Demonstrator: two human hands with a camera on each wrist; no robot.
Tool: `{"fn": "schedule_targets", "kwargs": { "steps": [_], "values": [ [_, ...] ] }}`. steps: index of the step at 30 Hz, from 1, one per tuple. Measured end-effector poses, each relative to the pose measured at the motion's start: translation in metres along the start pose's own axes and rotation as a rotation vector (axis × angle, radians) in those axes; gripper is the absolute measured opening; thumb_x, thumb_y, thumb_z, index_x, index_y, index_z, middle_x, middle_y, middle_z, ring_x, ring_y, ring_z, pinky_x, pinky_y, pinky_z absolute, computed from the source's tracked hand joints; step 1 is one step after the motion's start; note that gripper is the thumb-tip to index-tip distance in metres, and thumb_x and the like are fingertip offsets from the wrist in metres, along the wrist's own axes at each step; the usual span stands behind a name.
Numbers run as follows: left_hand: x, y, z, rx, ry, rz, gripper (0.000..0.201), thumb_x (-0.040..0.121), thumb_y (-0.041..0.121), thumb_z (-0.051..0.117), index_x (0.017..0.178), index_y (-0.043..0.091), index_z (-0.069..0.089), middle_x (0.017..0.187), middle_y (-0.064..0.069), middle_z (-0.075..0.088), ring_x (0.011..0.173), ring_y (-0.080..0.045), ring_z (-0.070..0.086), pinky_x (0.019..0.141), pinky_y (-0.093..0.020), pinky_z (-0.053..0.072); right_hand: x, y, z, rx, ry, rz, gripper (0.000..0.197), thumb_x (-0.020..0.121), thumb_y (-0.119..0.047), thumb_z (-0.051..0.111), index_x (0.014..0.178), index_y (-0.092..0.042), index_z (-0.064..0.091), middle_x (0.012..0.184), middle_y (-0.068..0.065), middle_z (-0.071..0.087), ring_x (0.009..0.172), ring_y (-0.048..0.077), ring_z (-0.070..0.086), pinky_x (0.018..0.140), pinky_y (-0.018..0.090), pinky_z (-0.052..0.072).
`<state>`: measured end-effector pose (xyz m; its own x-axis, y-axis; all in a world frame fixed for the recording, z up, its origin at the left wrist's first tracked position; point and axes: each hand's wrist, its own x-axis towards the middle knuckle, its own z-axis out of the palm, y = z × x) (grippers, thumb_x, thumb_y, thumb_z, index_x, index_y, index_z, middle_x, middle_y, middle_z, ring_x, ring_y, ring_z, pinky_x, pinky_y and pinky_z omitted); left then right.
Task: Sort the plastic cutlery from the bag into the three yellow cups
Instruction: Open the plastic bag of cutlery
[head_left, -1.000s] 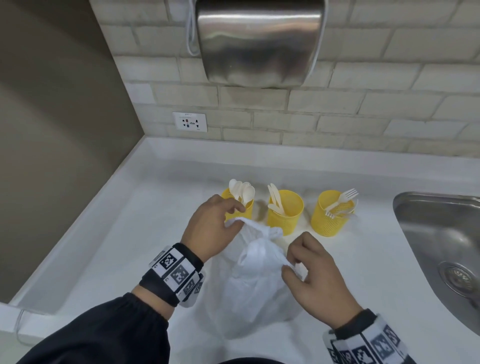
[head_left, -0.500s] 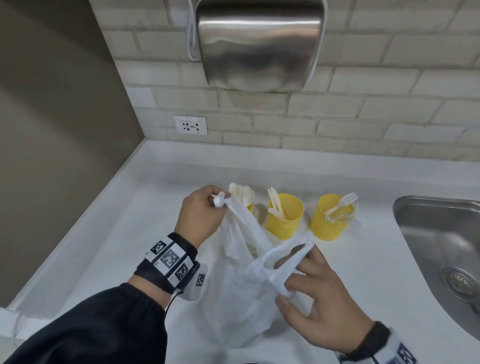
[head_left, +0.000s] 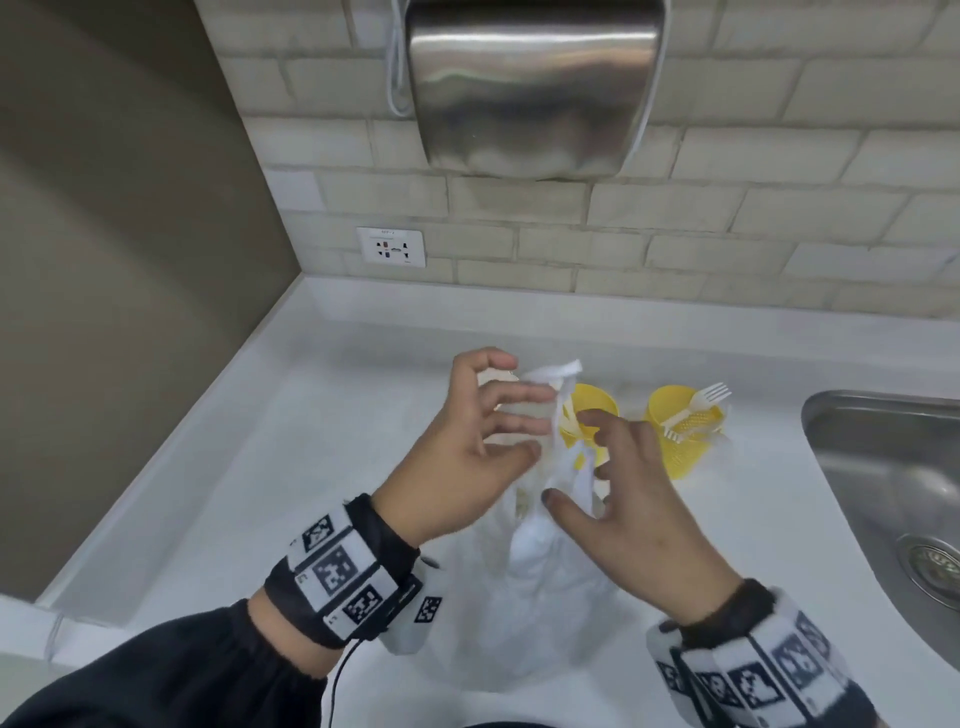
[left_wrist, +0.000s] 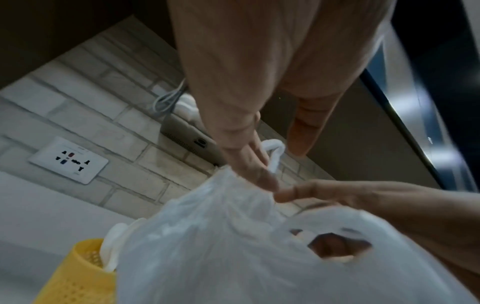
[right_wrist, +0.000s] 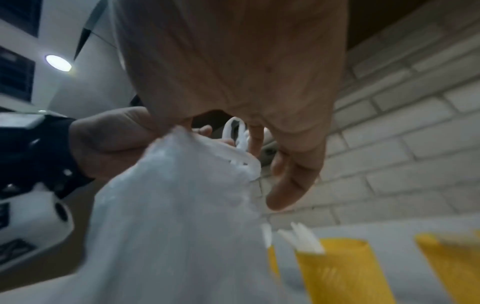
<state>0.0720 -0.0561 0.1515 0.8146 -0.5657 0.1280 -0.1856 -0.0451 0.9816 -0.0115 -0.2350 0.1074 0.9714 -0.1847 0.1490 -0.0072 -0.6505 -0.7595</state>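
Observation:
A white plastic bag stands on the white counter in front of me, its handles sticking up between my hands. My left hand hovers at the upper handle with fingers spread, touching it. My right hand has spread fingers against the lower handle strips. Behind them stand the middle yellow cup and the right yellow cup with forks. The left cup, holding spoons, is hidden in the head view. Knives stick out of the middle cup.
A steel sink is sunk into the counter at the right. A steel hand dryer hangs on the brick wall above the cups, with a socket to its left. A brown side wall bounds the counter's left.
My left hand has let go of its pinch on the bag handle and spread its fingers. My right hand moved up and left, closer to the left hand, and the handles now stand between them.

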Motion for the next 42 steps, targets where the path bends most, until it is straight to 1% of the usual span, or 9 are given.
{"fn": "schedule_targets", "kwargs": {
  "steps": [8,12,16,22,27,33,36,39,42],
  "values": [
    [-0.024,-0.025,0.015,0.271,-0.179,-0.243,0.059,0.088,0.018,0.076,0.121,0.038,0.032,0.115,0.001,0.058,0.071,-0.014,0.070,0.070,-0.034,0.058,0.024,0.008,0.012,0.153,-0.068,0.202,0.029,0.092,-0.011,0.067,0.116,-0.025,0.061,0.090,-0.016,0.057,0.080,0.003,0.053,0.066,0.010,0.039],
    [-0.028,-0.030,0.005,0.310,-0.285,-0.227,0.048,0.084,0.009,0.073,0.122,0.031,0.055,0.085,0.004,0.067,0.062,-0.008,0.056,0.067,-0.027,0.049,0.026,0.013,0.005,0.664,-0.048,0.304,0.028,0.096,-0.007,0.066,0.116,-0.026,0.062,0.090,0.011,0.059,0.081,0.023,0.060,0.076,0.035,0.051],
    [-0.033,-0.016,-0.005,0.309,-0.251,-0.077,0.033,0.086,-0.004,0.065,0.097,0.027,0.074,0.082,0.012,0.070,0.070,0.001,0.057,0.072,-0.015,0.045,0.024,0.007,-0.003,0.674,-0.138,0.340,0.028,0.093,-0.034,0.073,0.118,-0.031,0.064,0.088,0.002,0.053,0.075,0.013,0.055,0.068,0.026,0.048],
    [-0.037,-0.005,-0.013,0.136,-0.259,0.061,0.038,0.090,-0.015,0.057,0.086,0.019,0.073,0.087,-0.005,0.073,0.084,-0.029,0.068,0.084,-0.042,0.055,0.021,0.004,-0.006,0.317,-0.550,0.199,0.067,0.065,-0.061,0.075,0.125,-0.037,0.059,0.110,-0.011,0.071,0.098,0.009,0.068,0.082,0.029,0.055],
    [-0.039,0.001,-0.022,0.032,-0.346,-0.130,0.031,0.082,0.003,0.046,0.080,0.016,0.074,0.076,0.000,0.068,0.068,-0.021,0.059,0.062,-0.028,0.048,0.035,0.012,0.007,0.177,-0.129,0.188,0.016,0.088,-0.021,0.057,0.082,-0.015,0.071,0.081,0.011,0.072,0.074,0.018,0.067,0.068,0.037,0.052],
    [-0.041,-0.019,-0.040,1.091,-0.316,-0.435,0.047,0.089,0.072,0.051,0.125,0.042,0.049,0.084,0.009,0.063,0.079,-0.017,0.060,0.071,-0.034,0.048,0.034,0.002,-0.019,0.801,-0.072,0.482,0.035,0.090,0.000,0.048,0.066,-0.014,0.069,0.074,0.009,0.063,0.071,0.024,0.058,0.062,0.031,0.046],
    [-0.052,-0.023,-0.033,1.305,-0.200,-0.439,0.097,0.065,0.086,0.059,0.145,0.045,0.024,0.115,0.007,0.038,0.105,-0.018,0.046,0.078,-0.033,0.053,0.027,-0.002,-0.017,0.276,-0.017,0.276,0.007,0.087,-0.012,0.063,0.083,-0.018,0.065,0.088,-0.001,0.060,0.077,0.021,0.055,0.068,0.029,0.045],
    [-0.060,-0.030,-0.035,1.323,-0.115,-0.437,0.122,0.052,0.083,0.069,0.152,0.049,0.006,0.126,0.003,0.021,0.112,-0.022,0.033,0.078,-0.035,0.056,0.016,-0.015,-0.018,-0.288,-0.102,-0.112,0.080,0.076,-0.031,0.074,0.147,-0.033,0.038,0.137,-0.001,0.037,0.119,0.021,0.047,0.103,0.033,0.043],
    [-0.064,-0.034,-0.040,0.992,-0.167,-0.592,0.134,0.060,0.073,0.080,0.154,0.049,-0.013,0.123,0.002,0.042,0.100,-0.019,0.058,0.080,-0.030,0.056,0.017,-0.037,-0.005,-0.628,-0.115,-0.411,0.115,0.070,-0.037,0.077,0.160,-0.043,0.006,0.161,0.009,0.020,0.144,0.036,0.031,0.114,0.056,0.033]
  ]
}}
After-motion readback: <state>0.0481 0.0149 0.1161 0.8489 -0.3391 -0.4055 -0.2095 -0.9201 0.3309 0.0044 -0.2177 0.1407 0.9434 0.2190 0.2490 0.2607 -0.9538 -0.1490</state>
